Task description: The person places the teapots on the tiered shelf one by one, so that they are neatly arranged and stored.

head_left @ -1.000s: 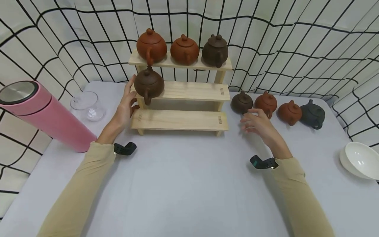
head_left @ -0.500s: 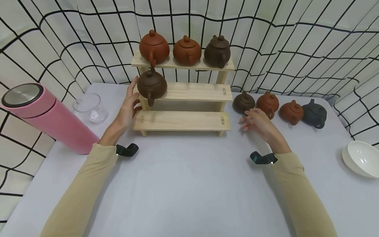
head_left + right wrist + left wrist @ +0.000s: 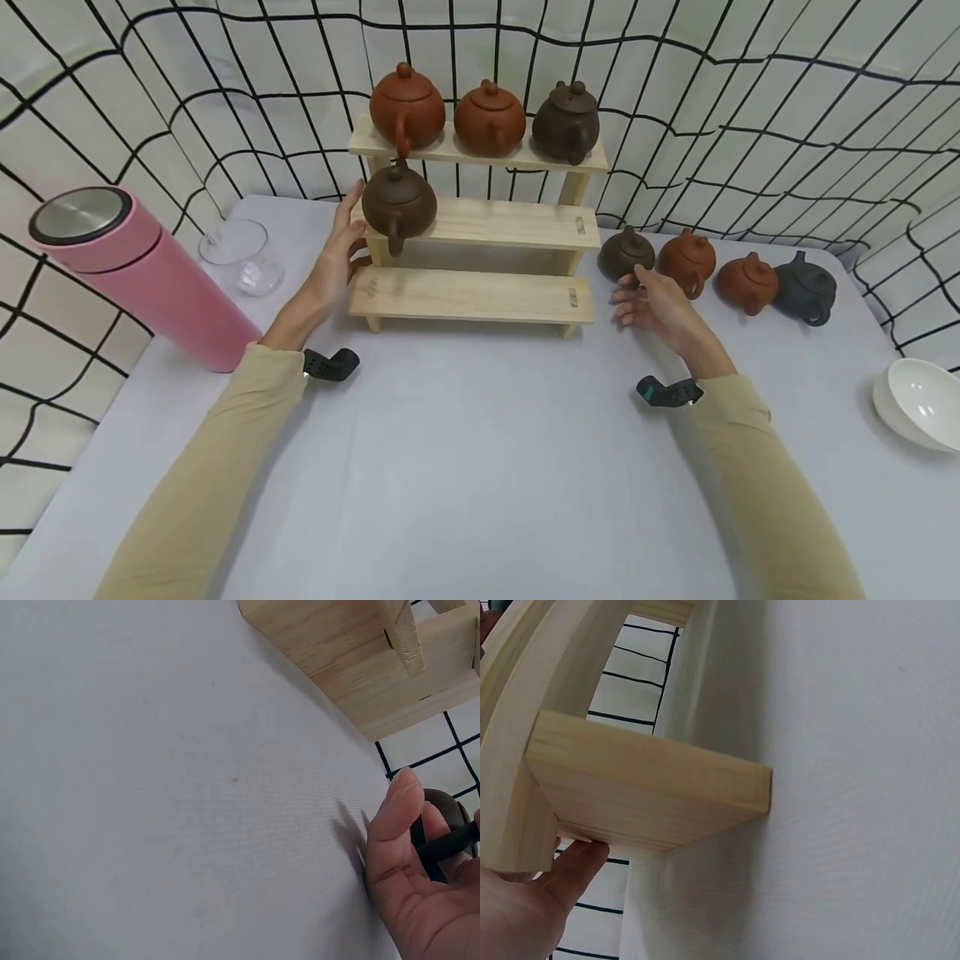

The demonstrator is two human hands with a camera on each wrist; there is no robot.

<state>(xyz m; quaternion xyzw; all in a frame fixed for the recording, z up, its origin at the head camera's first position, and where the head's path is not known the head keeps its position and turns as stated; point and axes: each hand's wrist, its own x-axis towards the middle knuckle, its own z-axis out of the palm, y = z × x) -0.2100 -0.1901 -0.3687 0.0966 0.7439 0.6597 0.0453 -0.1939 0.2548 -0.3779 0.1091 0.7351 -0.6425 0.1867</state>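
Observation:
In the head view, my left hand [image 3: 330, 262] rests against the left side of a stepped wooden rack [image 3: 472, 296], its fingers extended. The left wrist view shows fingertips touching the rack's leg [image 3: 649, 776]. Beside that hand, a brown teapot [image 3: 399, 202] sits on the middle step, its handle facing me. Two orange-red teapots [image 3: 407, 108] and a dark one [image 3: 566, 122] stand on the top step. My right hand [image 3: 667, 312] pinches the handle of a small dark brown teapot [image 3: 626, 252] on the table; in the right wrist view its dark handle [image 3: 454, 844] lies between thumb and fingers.
Two small reddish teapots [image 3: 686, 258] and a dark grey one [image 3: 805, 287] stand right of the right hand. A white bowl [image 3: 918, 404] is at the right edge. A pink thermos [image 3: 150, 279] and clear glass vessel [image 3: 243, 254] stand left. Black wire mesh [image 3: 667, 75] encloses the table [image 3: 480, 467].
My right hand has closed its thumb and fingers on the small dark brown teapot's handle. The left hand stays at the rack. The head view has shifted slightly.

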